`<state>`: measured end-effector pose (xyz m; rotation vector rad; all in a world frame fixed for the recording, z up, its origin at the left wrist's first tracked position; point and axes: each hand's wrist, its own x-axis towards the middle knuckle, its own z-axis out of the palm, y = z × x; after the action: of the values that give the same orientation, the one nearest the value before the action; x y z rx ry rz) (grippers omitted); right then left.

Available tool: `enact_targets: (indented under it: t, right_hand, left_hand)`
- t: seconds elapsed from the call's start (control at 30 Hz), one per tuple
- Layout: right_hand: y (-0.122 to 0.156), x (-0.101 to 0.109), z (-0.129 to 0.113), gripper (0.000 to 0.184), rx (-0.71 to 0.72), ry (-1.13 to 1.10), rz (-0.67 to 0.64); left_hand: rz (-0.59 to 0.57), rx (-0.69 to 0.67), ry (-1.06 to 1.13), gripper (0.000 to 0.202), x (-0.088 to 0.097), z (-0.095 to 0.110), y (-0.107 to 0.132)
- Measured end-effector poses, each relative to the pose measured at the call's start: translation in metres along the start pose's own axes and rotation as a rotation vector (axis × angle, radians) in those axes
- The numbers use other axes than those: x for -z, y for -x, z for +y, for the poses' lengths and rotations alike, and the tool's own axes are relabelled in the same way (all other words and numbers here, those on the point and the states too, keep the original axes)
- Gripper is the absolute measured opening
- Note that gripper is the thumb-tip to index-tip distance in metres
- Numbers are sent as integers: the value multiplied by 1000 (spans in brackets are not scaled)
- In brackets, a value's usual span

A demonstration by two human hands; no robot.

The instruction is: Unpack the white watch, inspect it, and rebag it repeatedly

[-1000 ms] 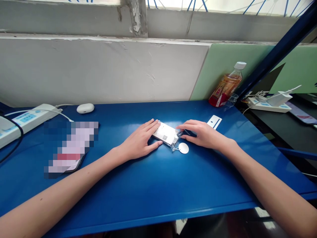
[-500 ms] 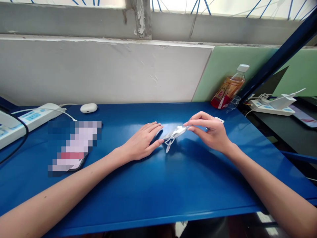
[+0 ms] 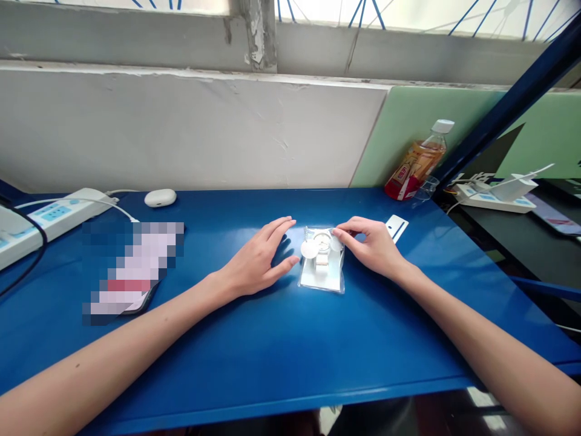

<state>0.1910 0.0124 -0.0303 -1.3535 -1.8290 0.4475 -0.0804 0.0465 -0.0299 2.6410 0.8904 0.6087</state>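
A small clear plastic packet [image 3: 322, 272] with a white card and a watch-like item inside lies flat on the blue table [image 3: 290, 339]. A round white tag [image 3: 310, 249] rests on its upper left part. My right hand [image 3: 370, 245] pinches the packet's upper right corner with thumb and fingers. My left hand [image 3: 256, 260] lies flat on the table just left of the packet, fingers stretched out, holding nothing.
A phone [image 3: 131, 269] lies at the left, with a white power strip [image 3: 49, 218] and a white earbud case [image 3: 160, 197] behind it. A small white slip [image 3: 396, 227] sits right of my right hand. A drink bottle [image 3: 420, 160] leans at the back right corner.
My right hand lifted the packet on edge, flipped it over and laid it flat closer to me. The watch face and tag now show on top. My left hand stayed put.
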Motion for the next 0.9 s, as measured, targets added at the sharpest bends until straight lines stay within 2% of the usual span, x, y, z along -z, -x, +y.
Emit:
enact_targets:
  t: [0.1,0.23,0.33,0.57,0.73,0.8,0.9]
  right_hand:
    - [3,-5,3,20,46,117,-45]
    - [4,-8,1,22,83,214,-90]
    - [4,-9,0,22,102,267,-122]
    - [4,-5,2,26,170,332,-162]
    - [3,9,-6,41,282,363,-223]
    - [4,13,-11,52,325,364,-294]
    - [5,13,-15,73,347,360,-402]
  left_hand:
    - [-8,-107,-40,73,1,2,0]
    - [-80,-224,-67,89,-1,3,-1]
    - [-108,-234,-63,80,-3,3,-1]
    - [-70,-172,8,58,-4,1,-1]
    - [-72,-133,36,57,-4,0,0]
    - [-76,-126,39,66,-4,-1,0]
    - [-114,-137,35,91,-4,-1,-1]
